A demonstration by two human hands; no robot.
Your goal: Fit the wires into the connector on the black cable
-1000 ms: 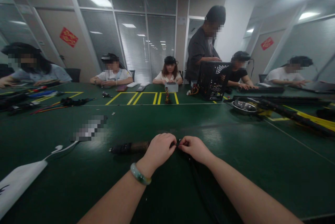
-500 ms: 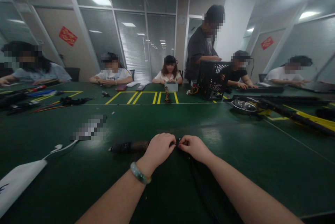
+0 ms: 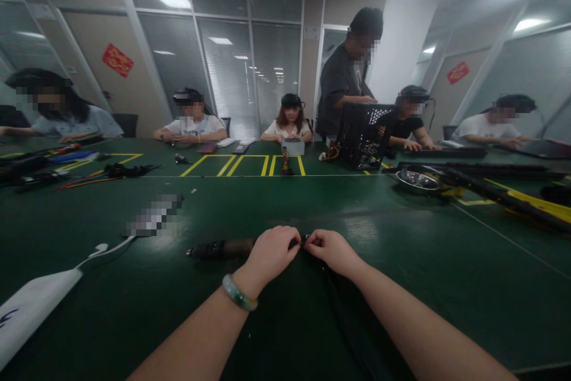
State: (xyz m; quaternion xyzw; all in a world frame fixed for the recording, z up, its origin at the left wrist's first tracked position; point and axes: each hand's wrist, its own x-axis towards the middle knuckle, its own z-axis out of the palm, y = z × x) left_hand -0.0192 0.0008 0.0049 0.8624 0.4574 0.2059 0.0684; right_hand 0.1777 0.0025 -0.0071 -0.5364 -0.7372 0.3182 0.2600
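Over the last second my two hands barely shift, which I take to mean fine work kept to one spot. At the right end of the dark cylindrical tool (image 3: 227, 248) on the green desk (image 3: 446, 286), my left hand (image 3: 275, 253) has its fingers drawn narrow, holding what I can't tell; just beyond that end, my right hand (image 3: 332, 252) pinches a small dark part (image 3: 306, 238).

Over my feed I see a black perforated case (image 3: 361, 134) standing across the green table (image 3: 468, 286), a metal bowl (image 3: 418, 182) nearer, and a red sign (image 3: 118, 60) up at left
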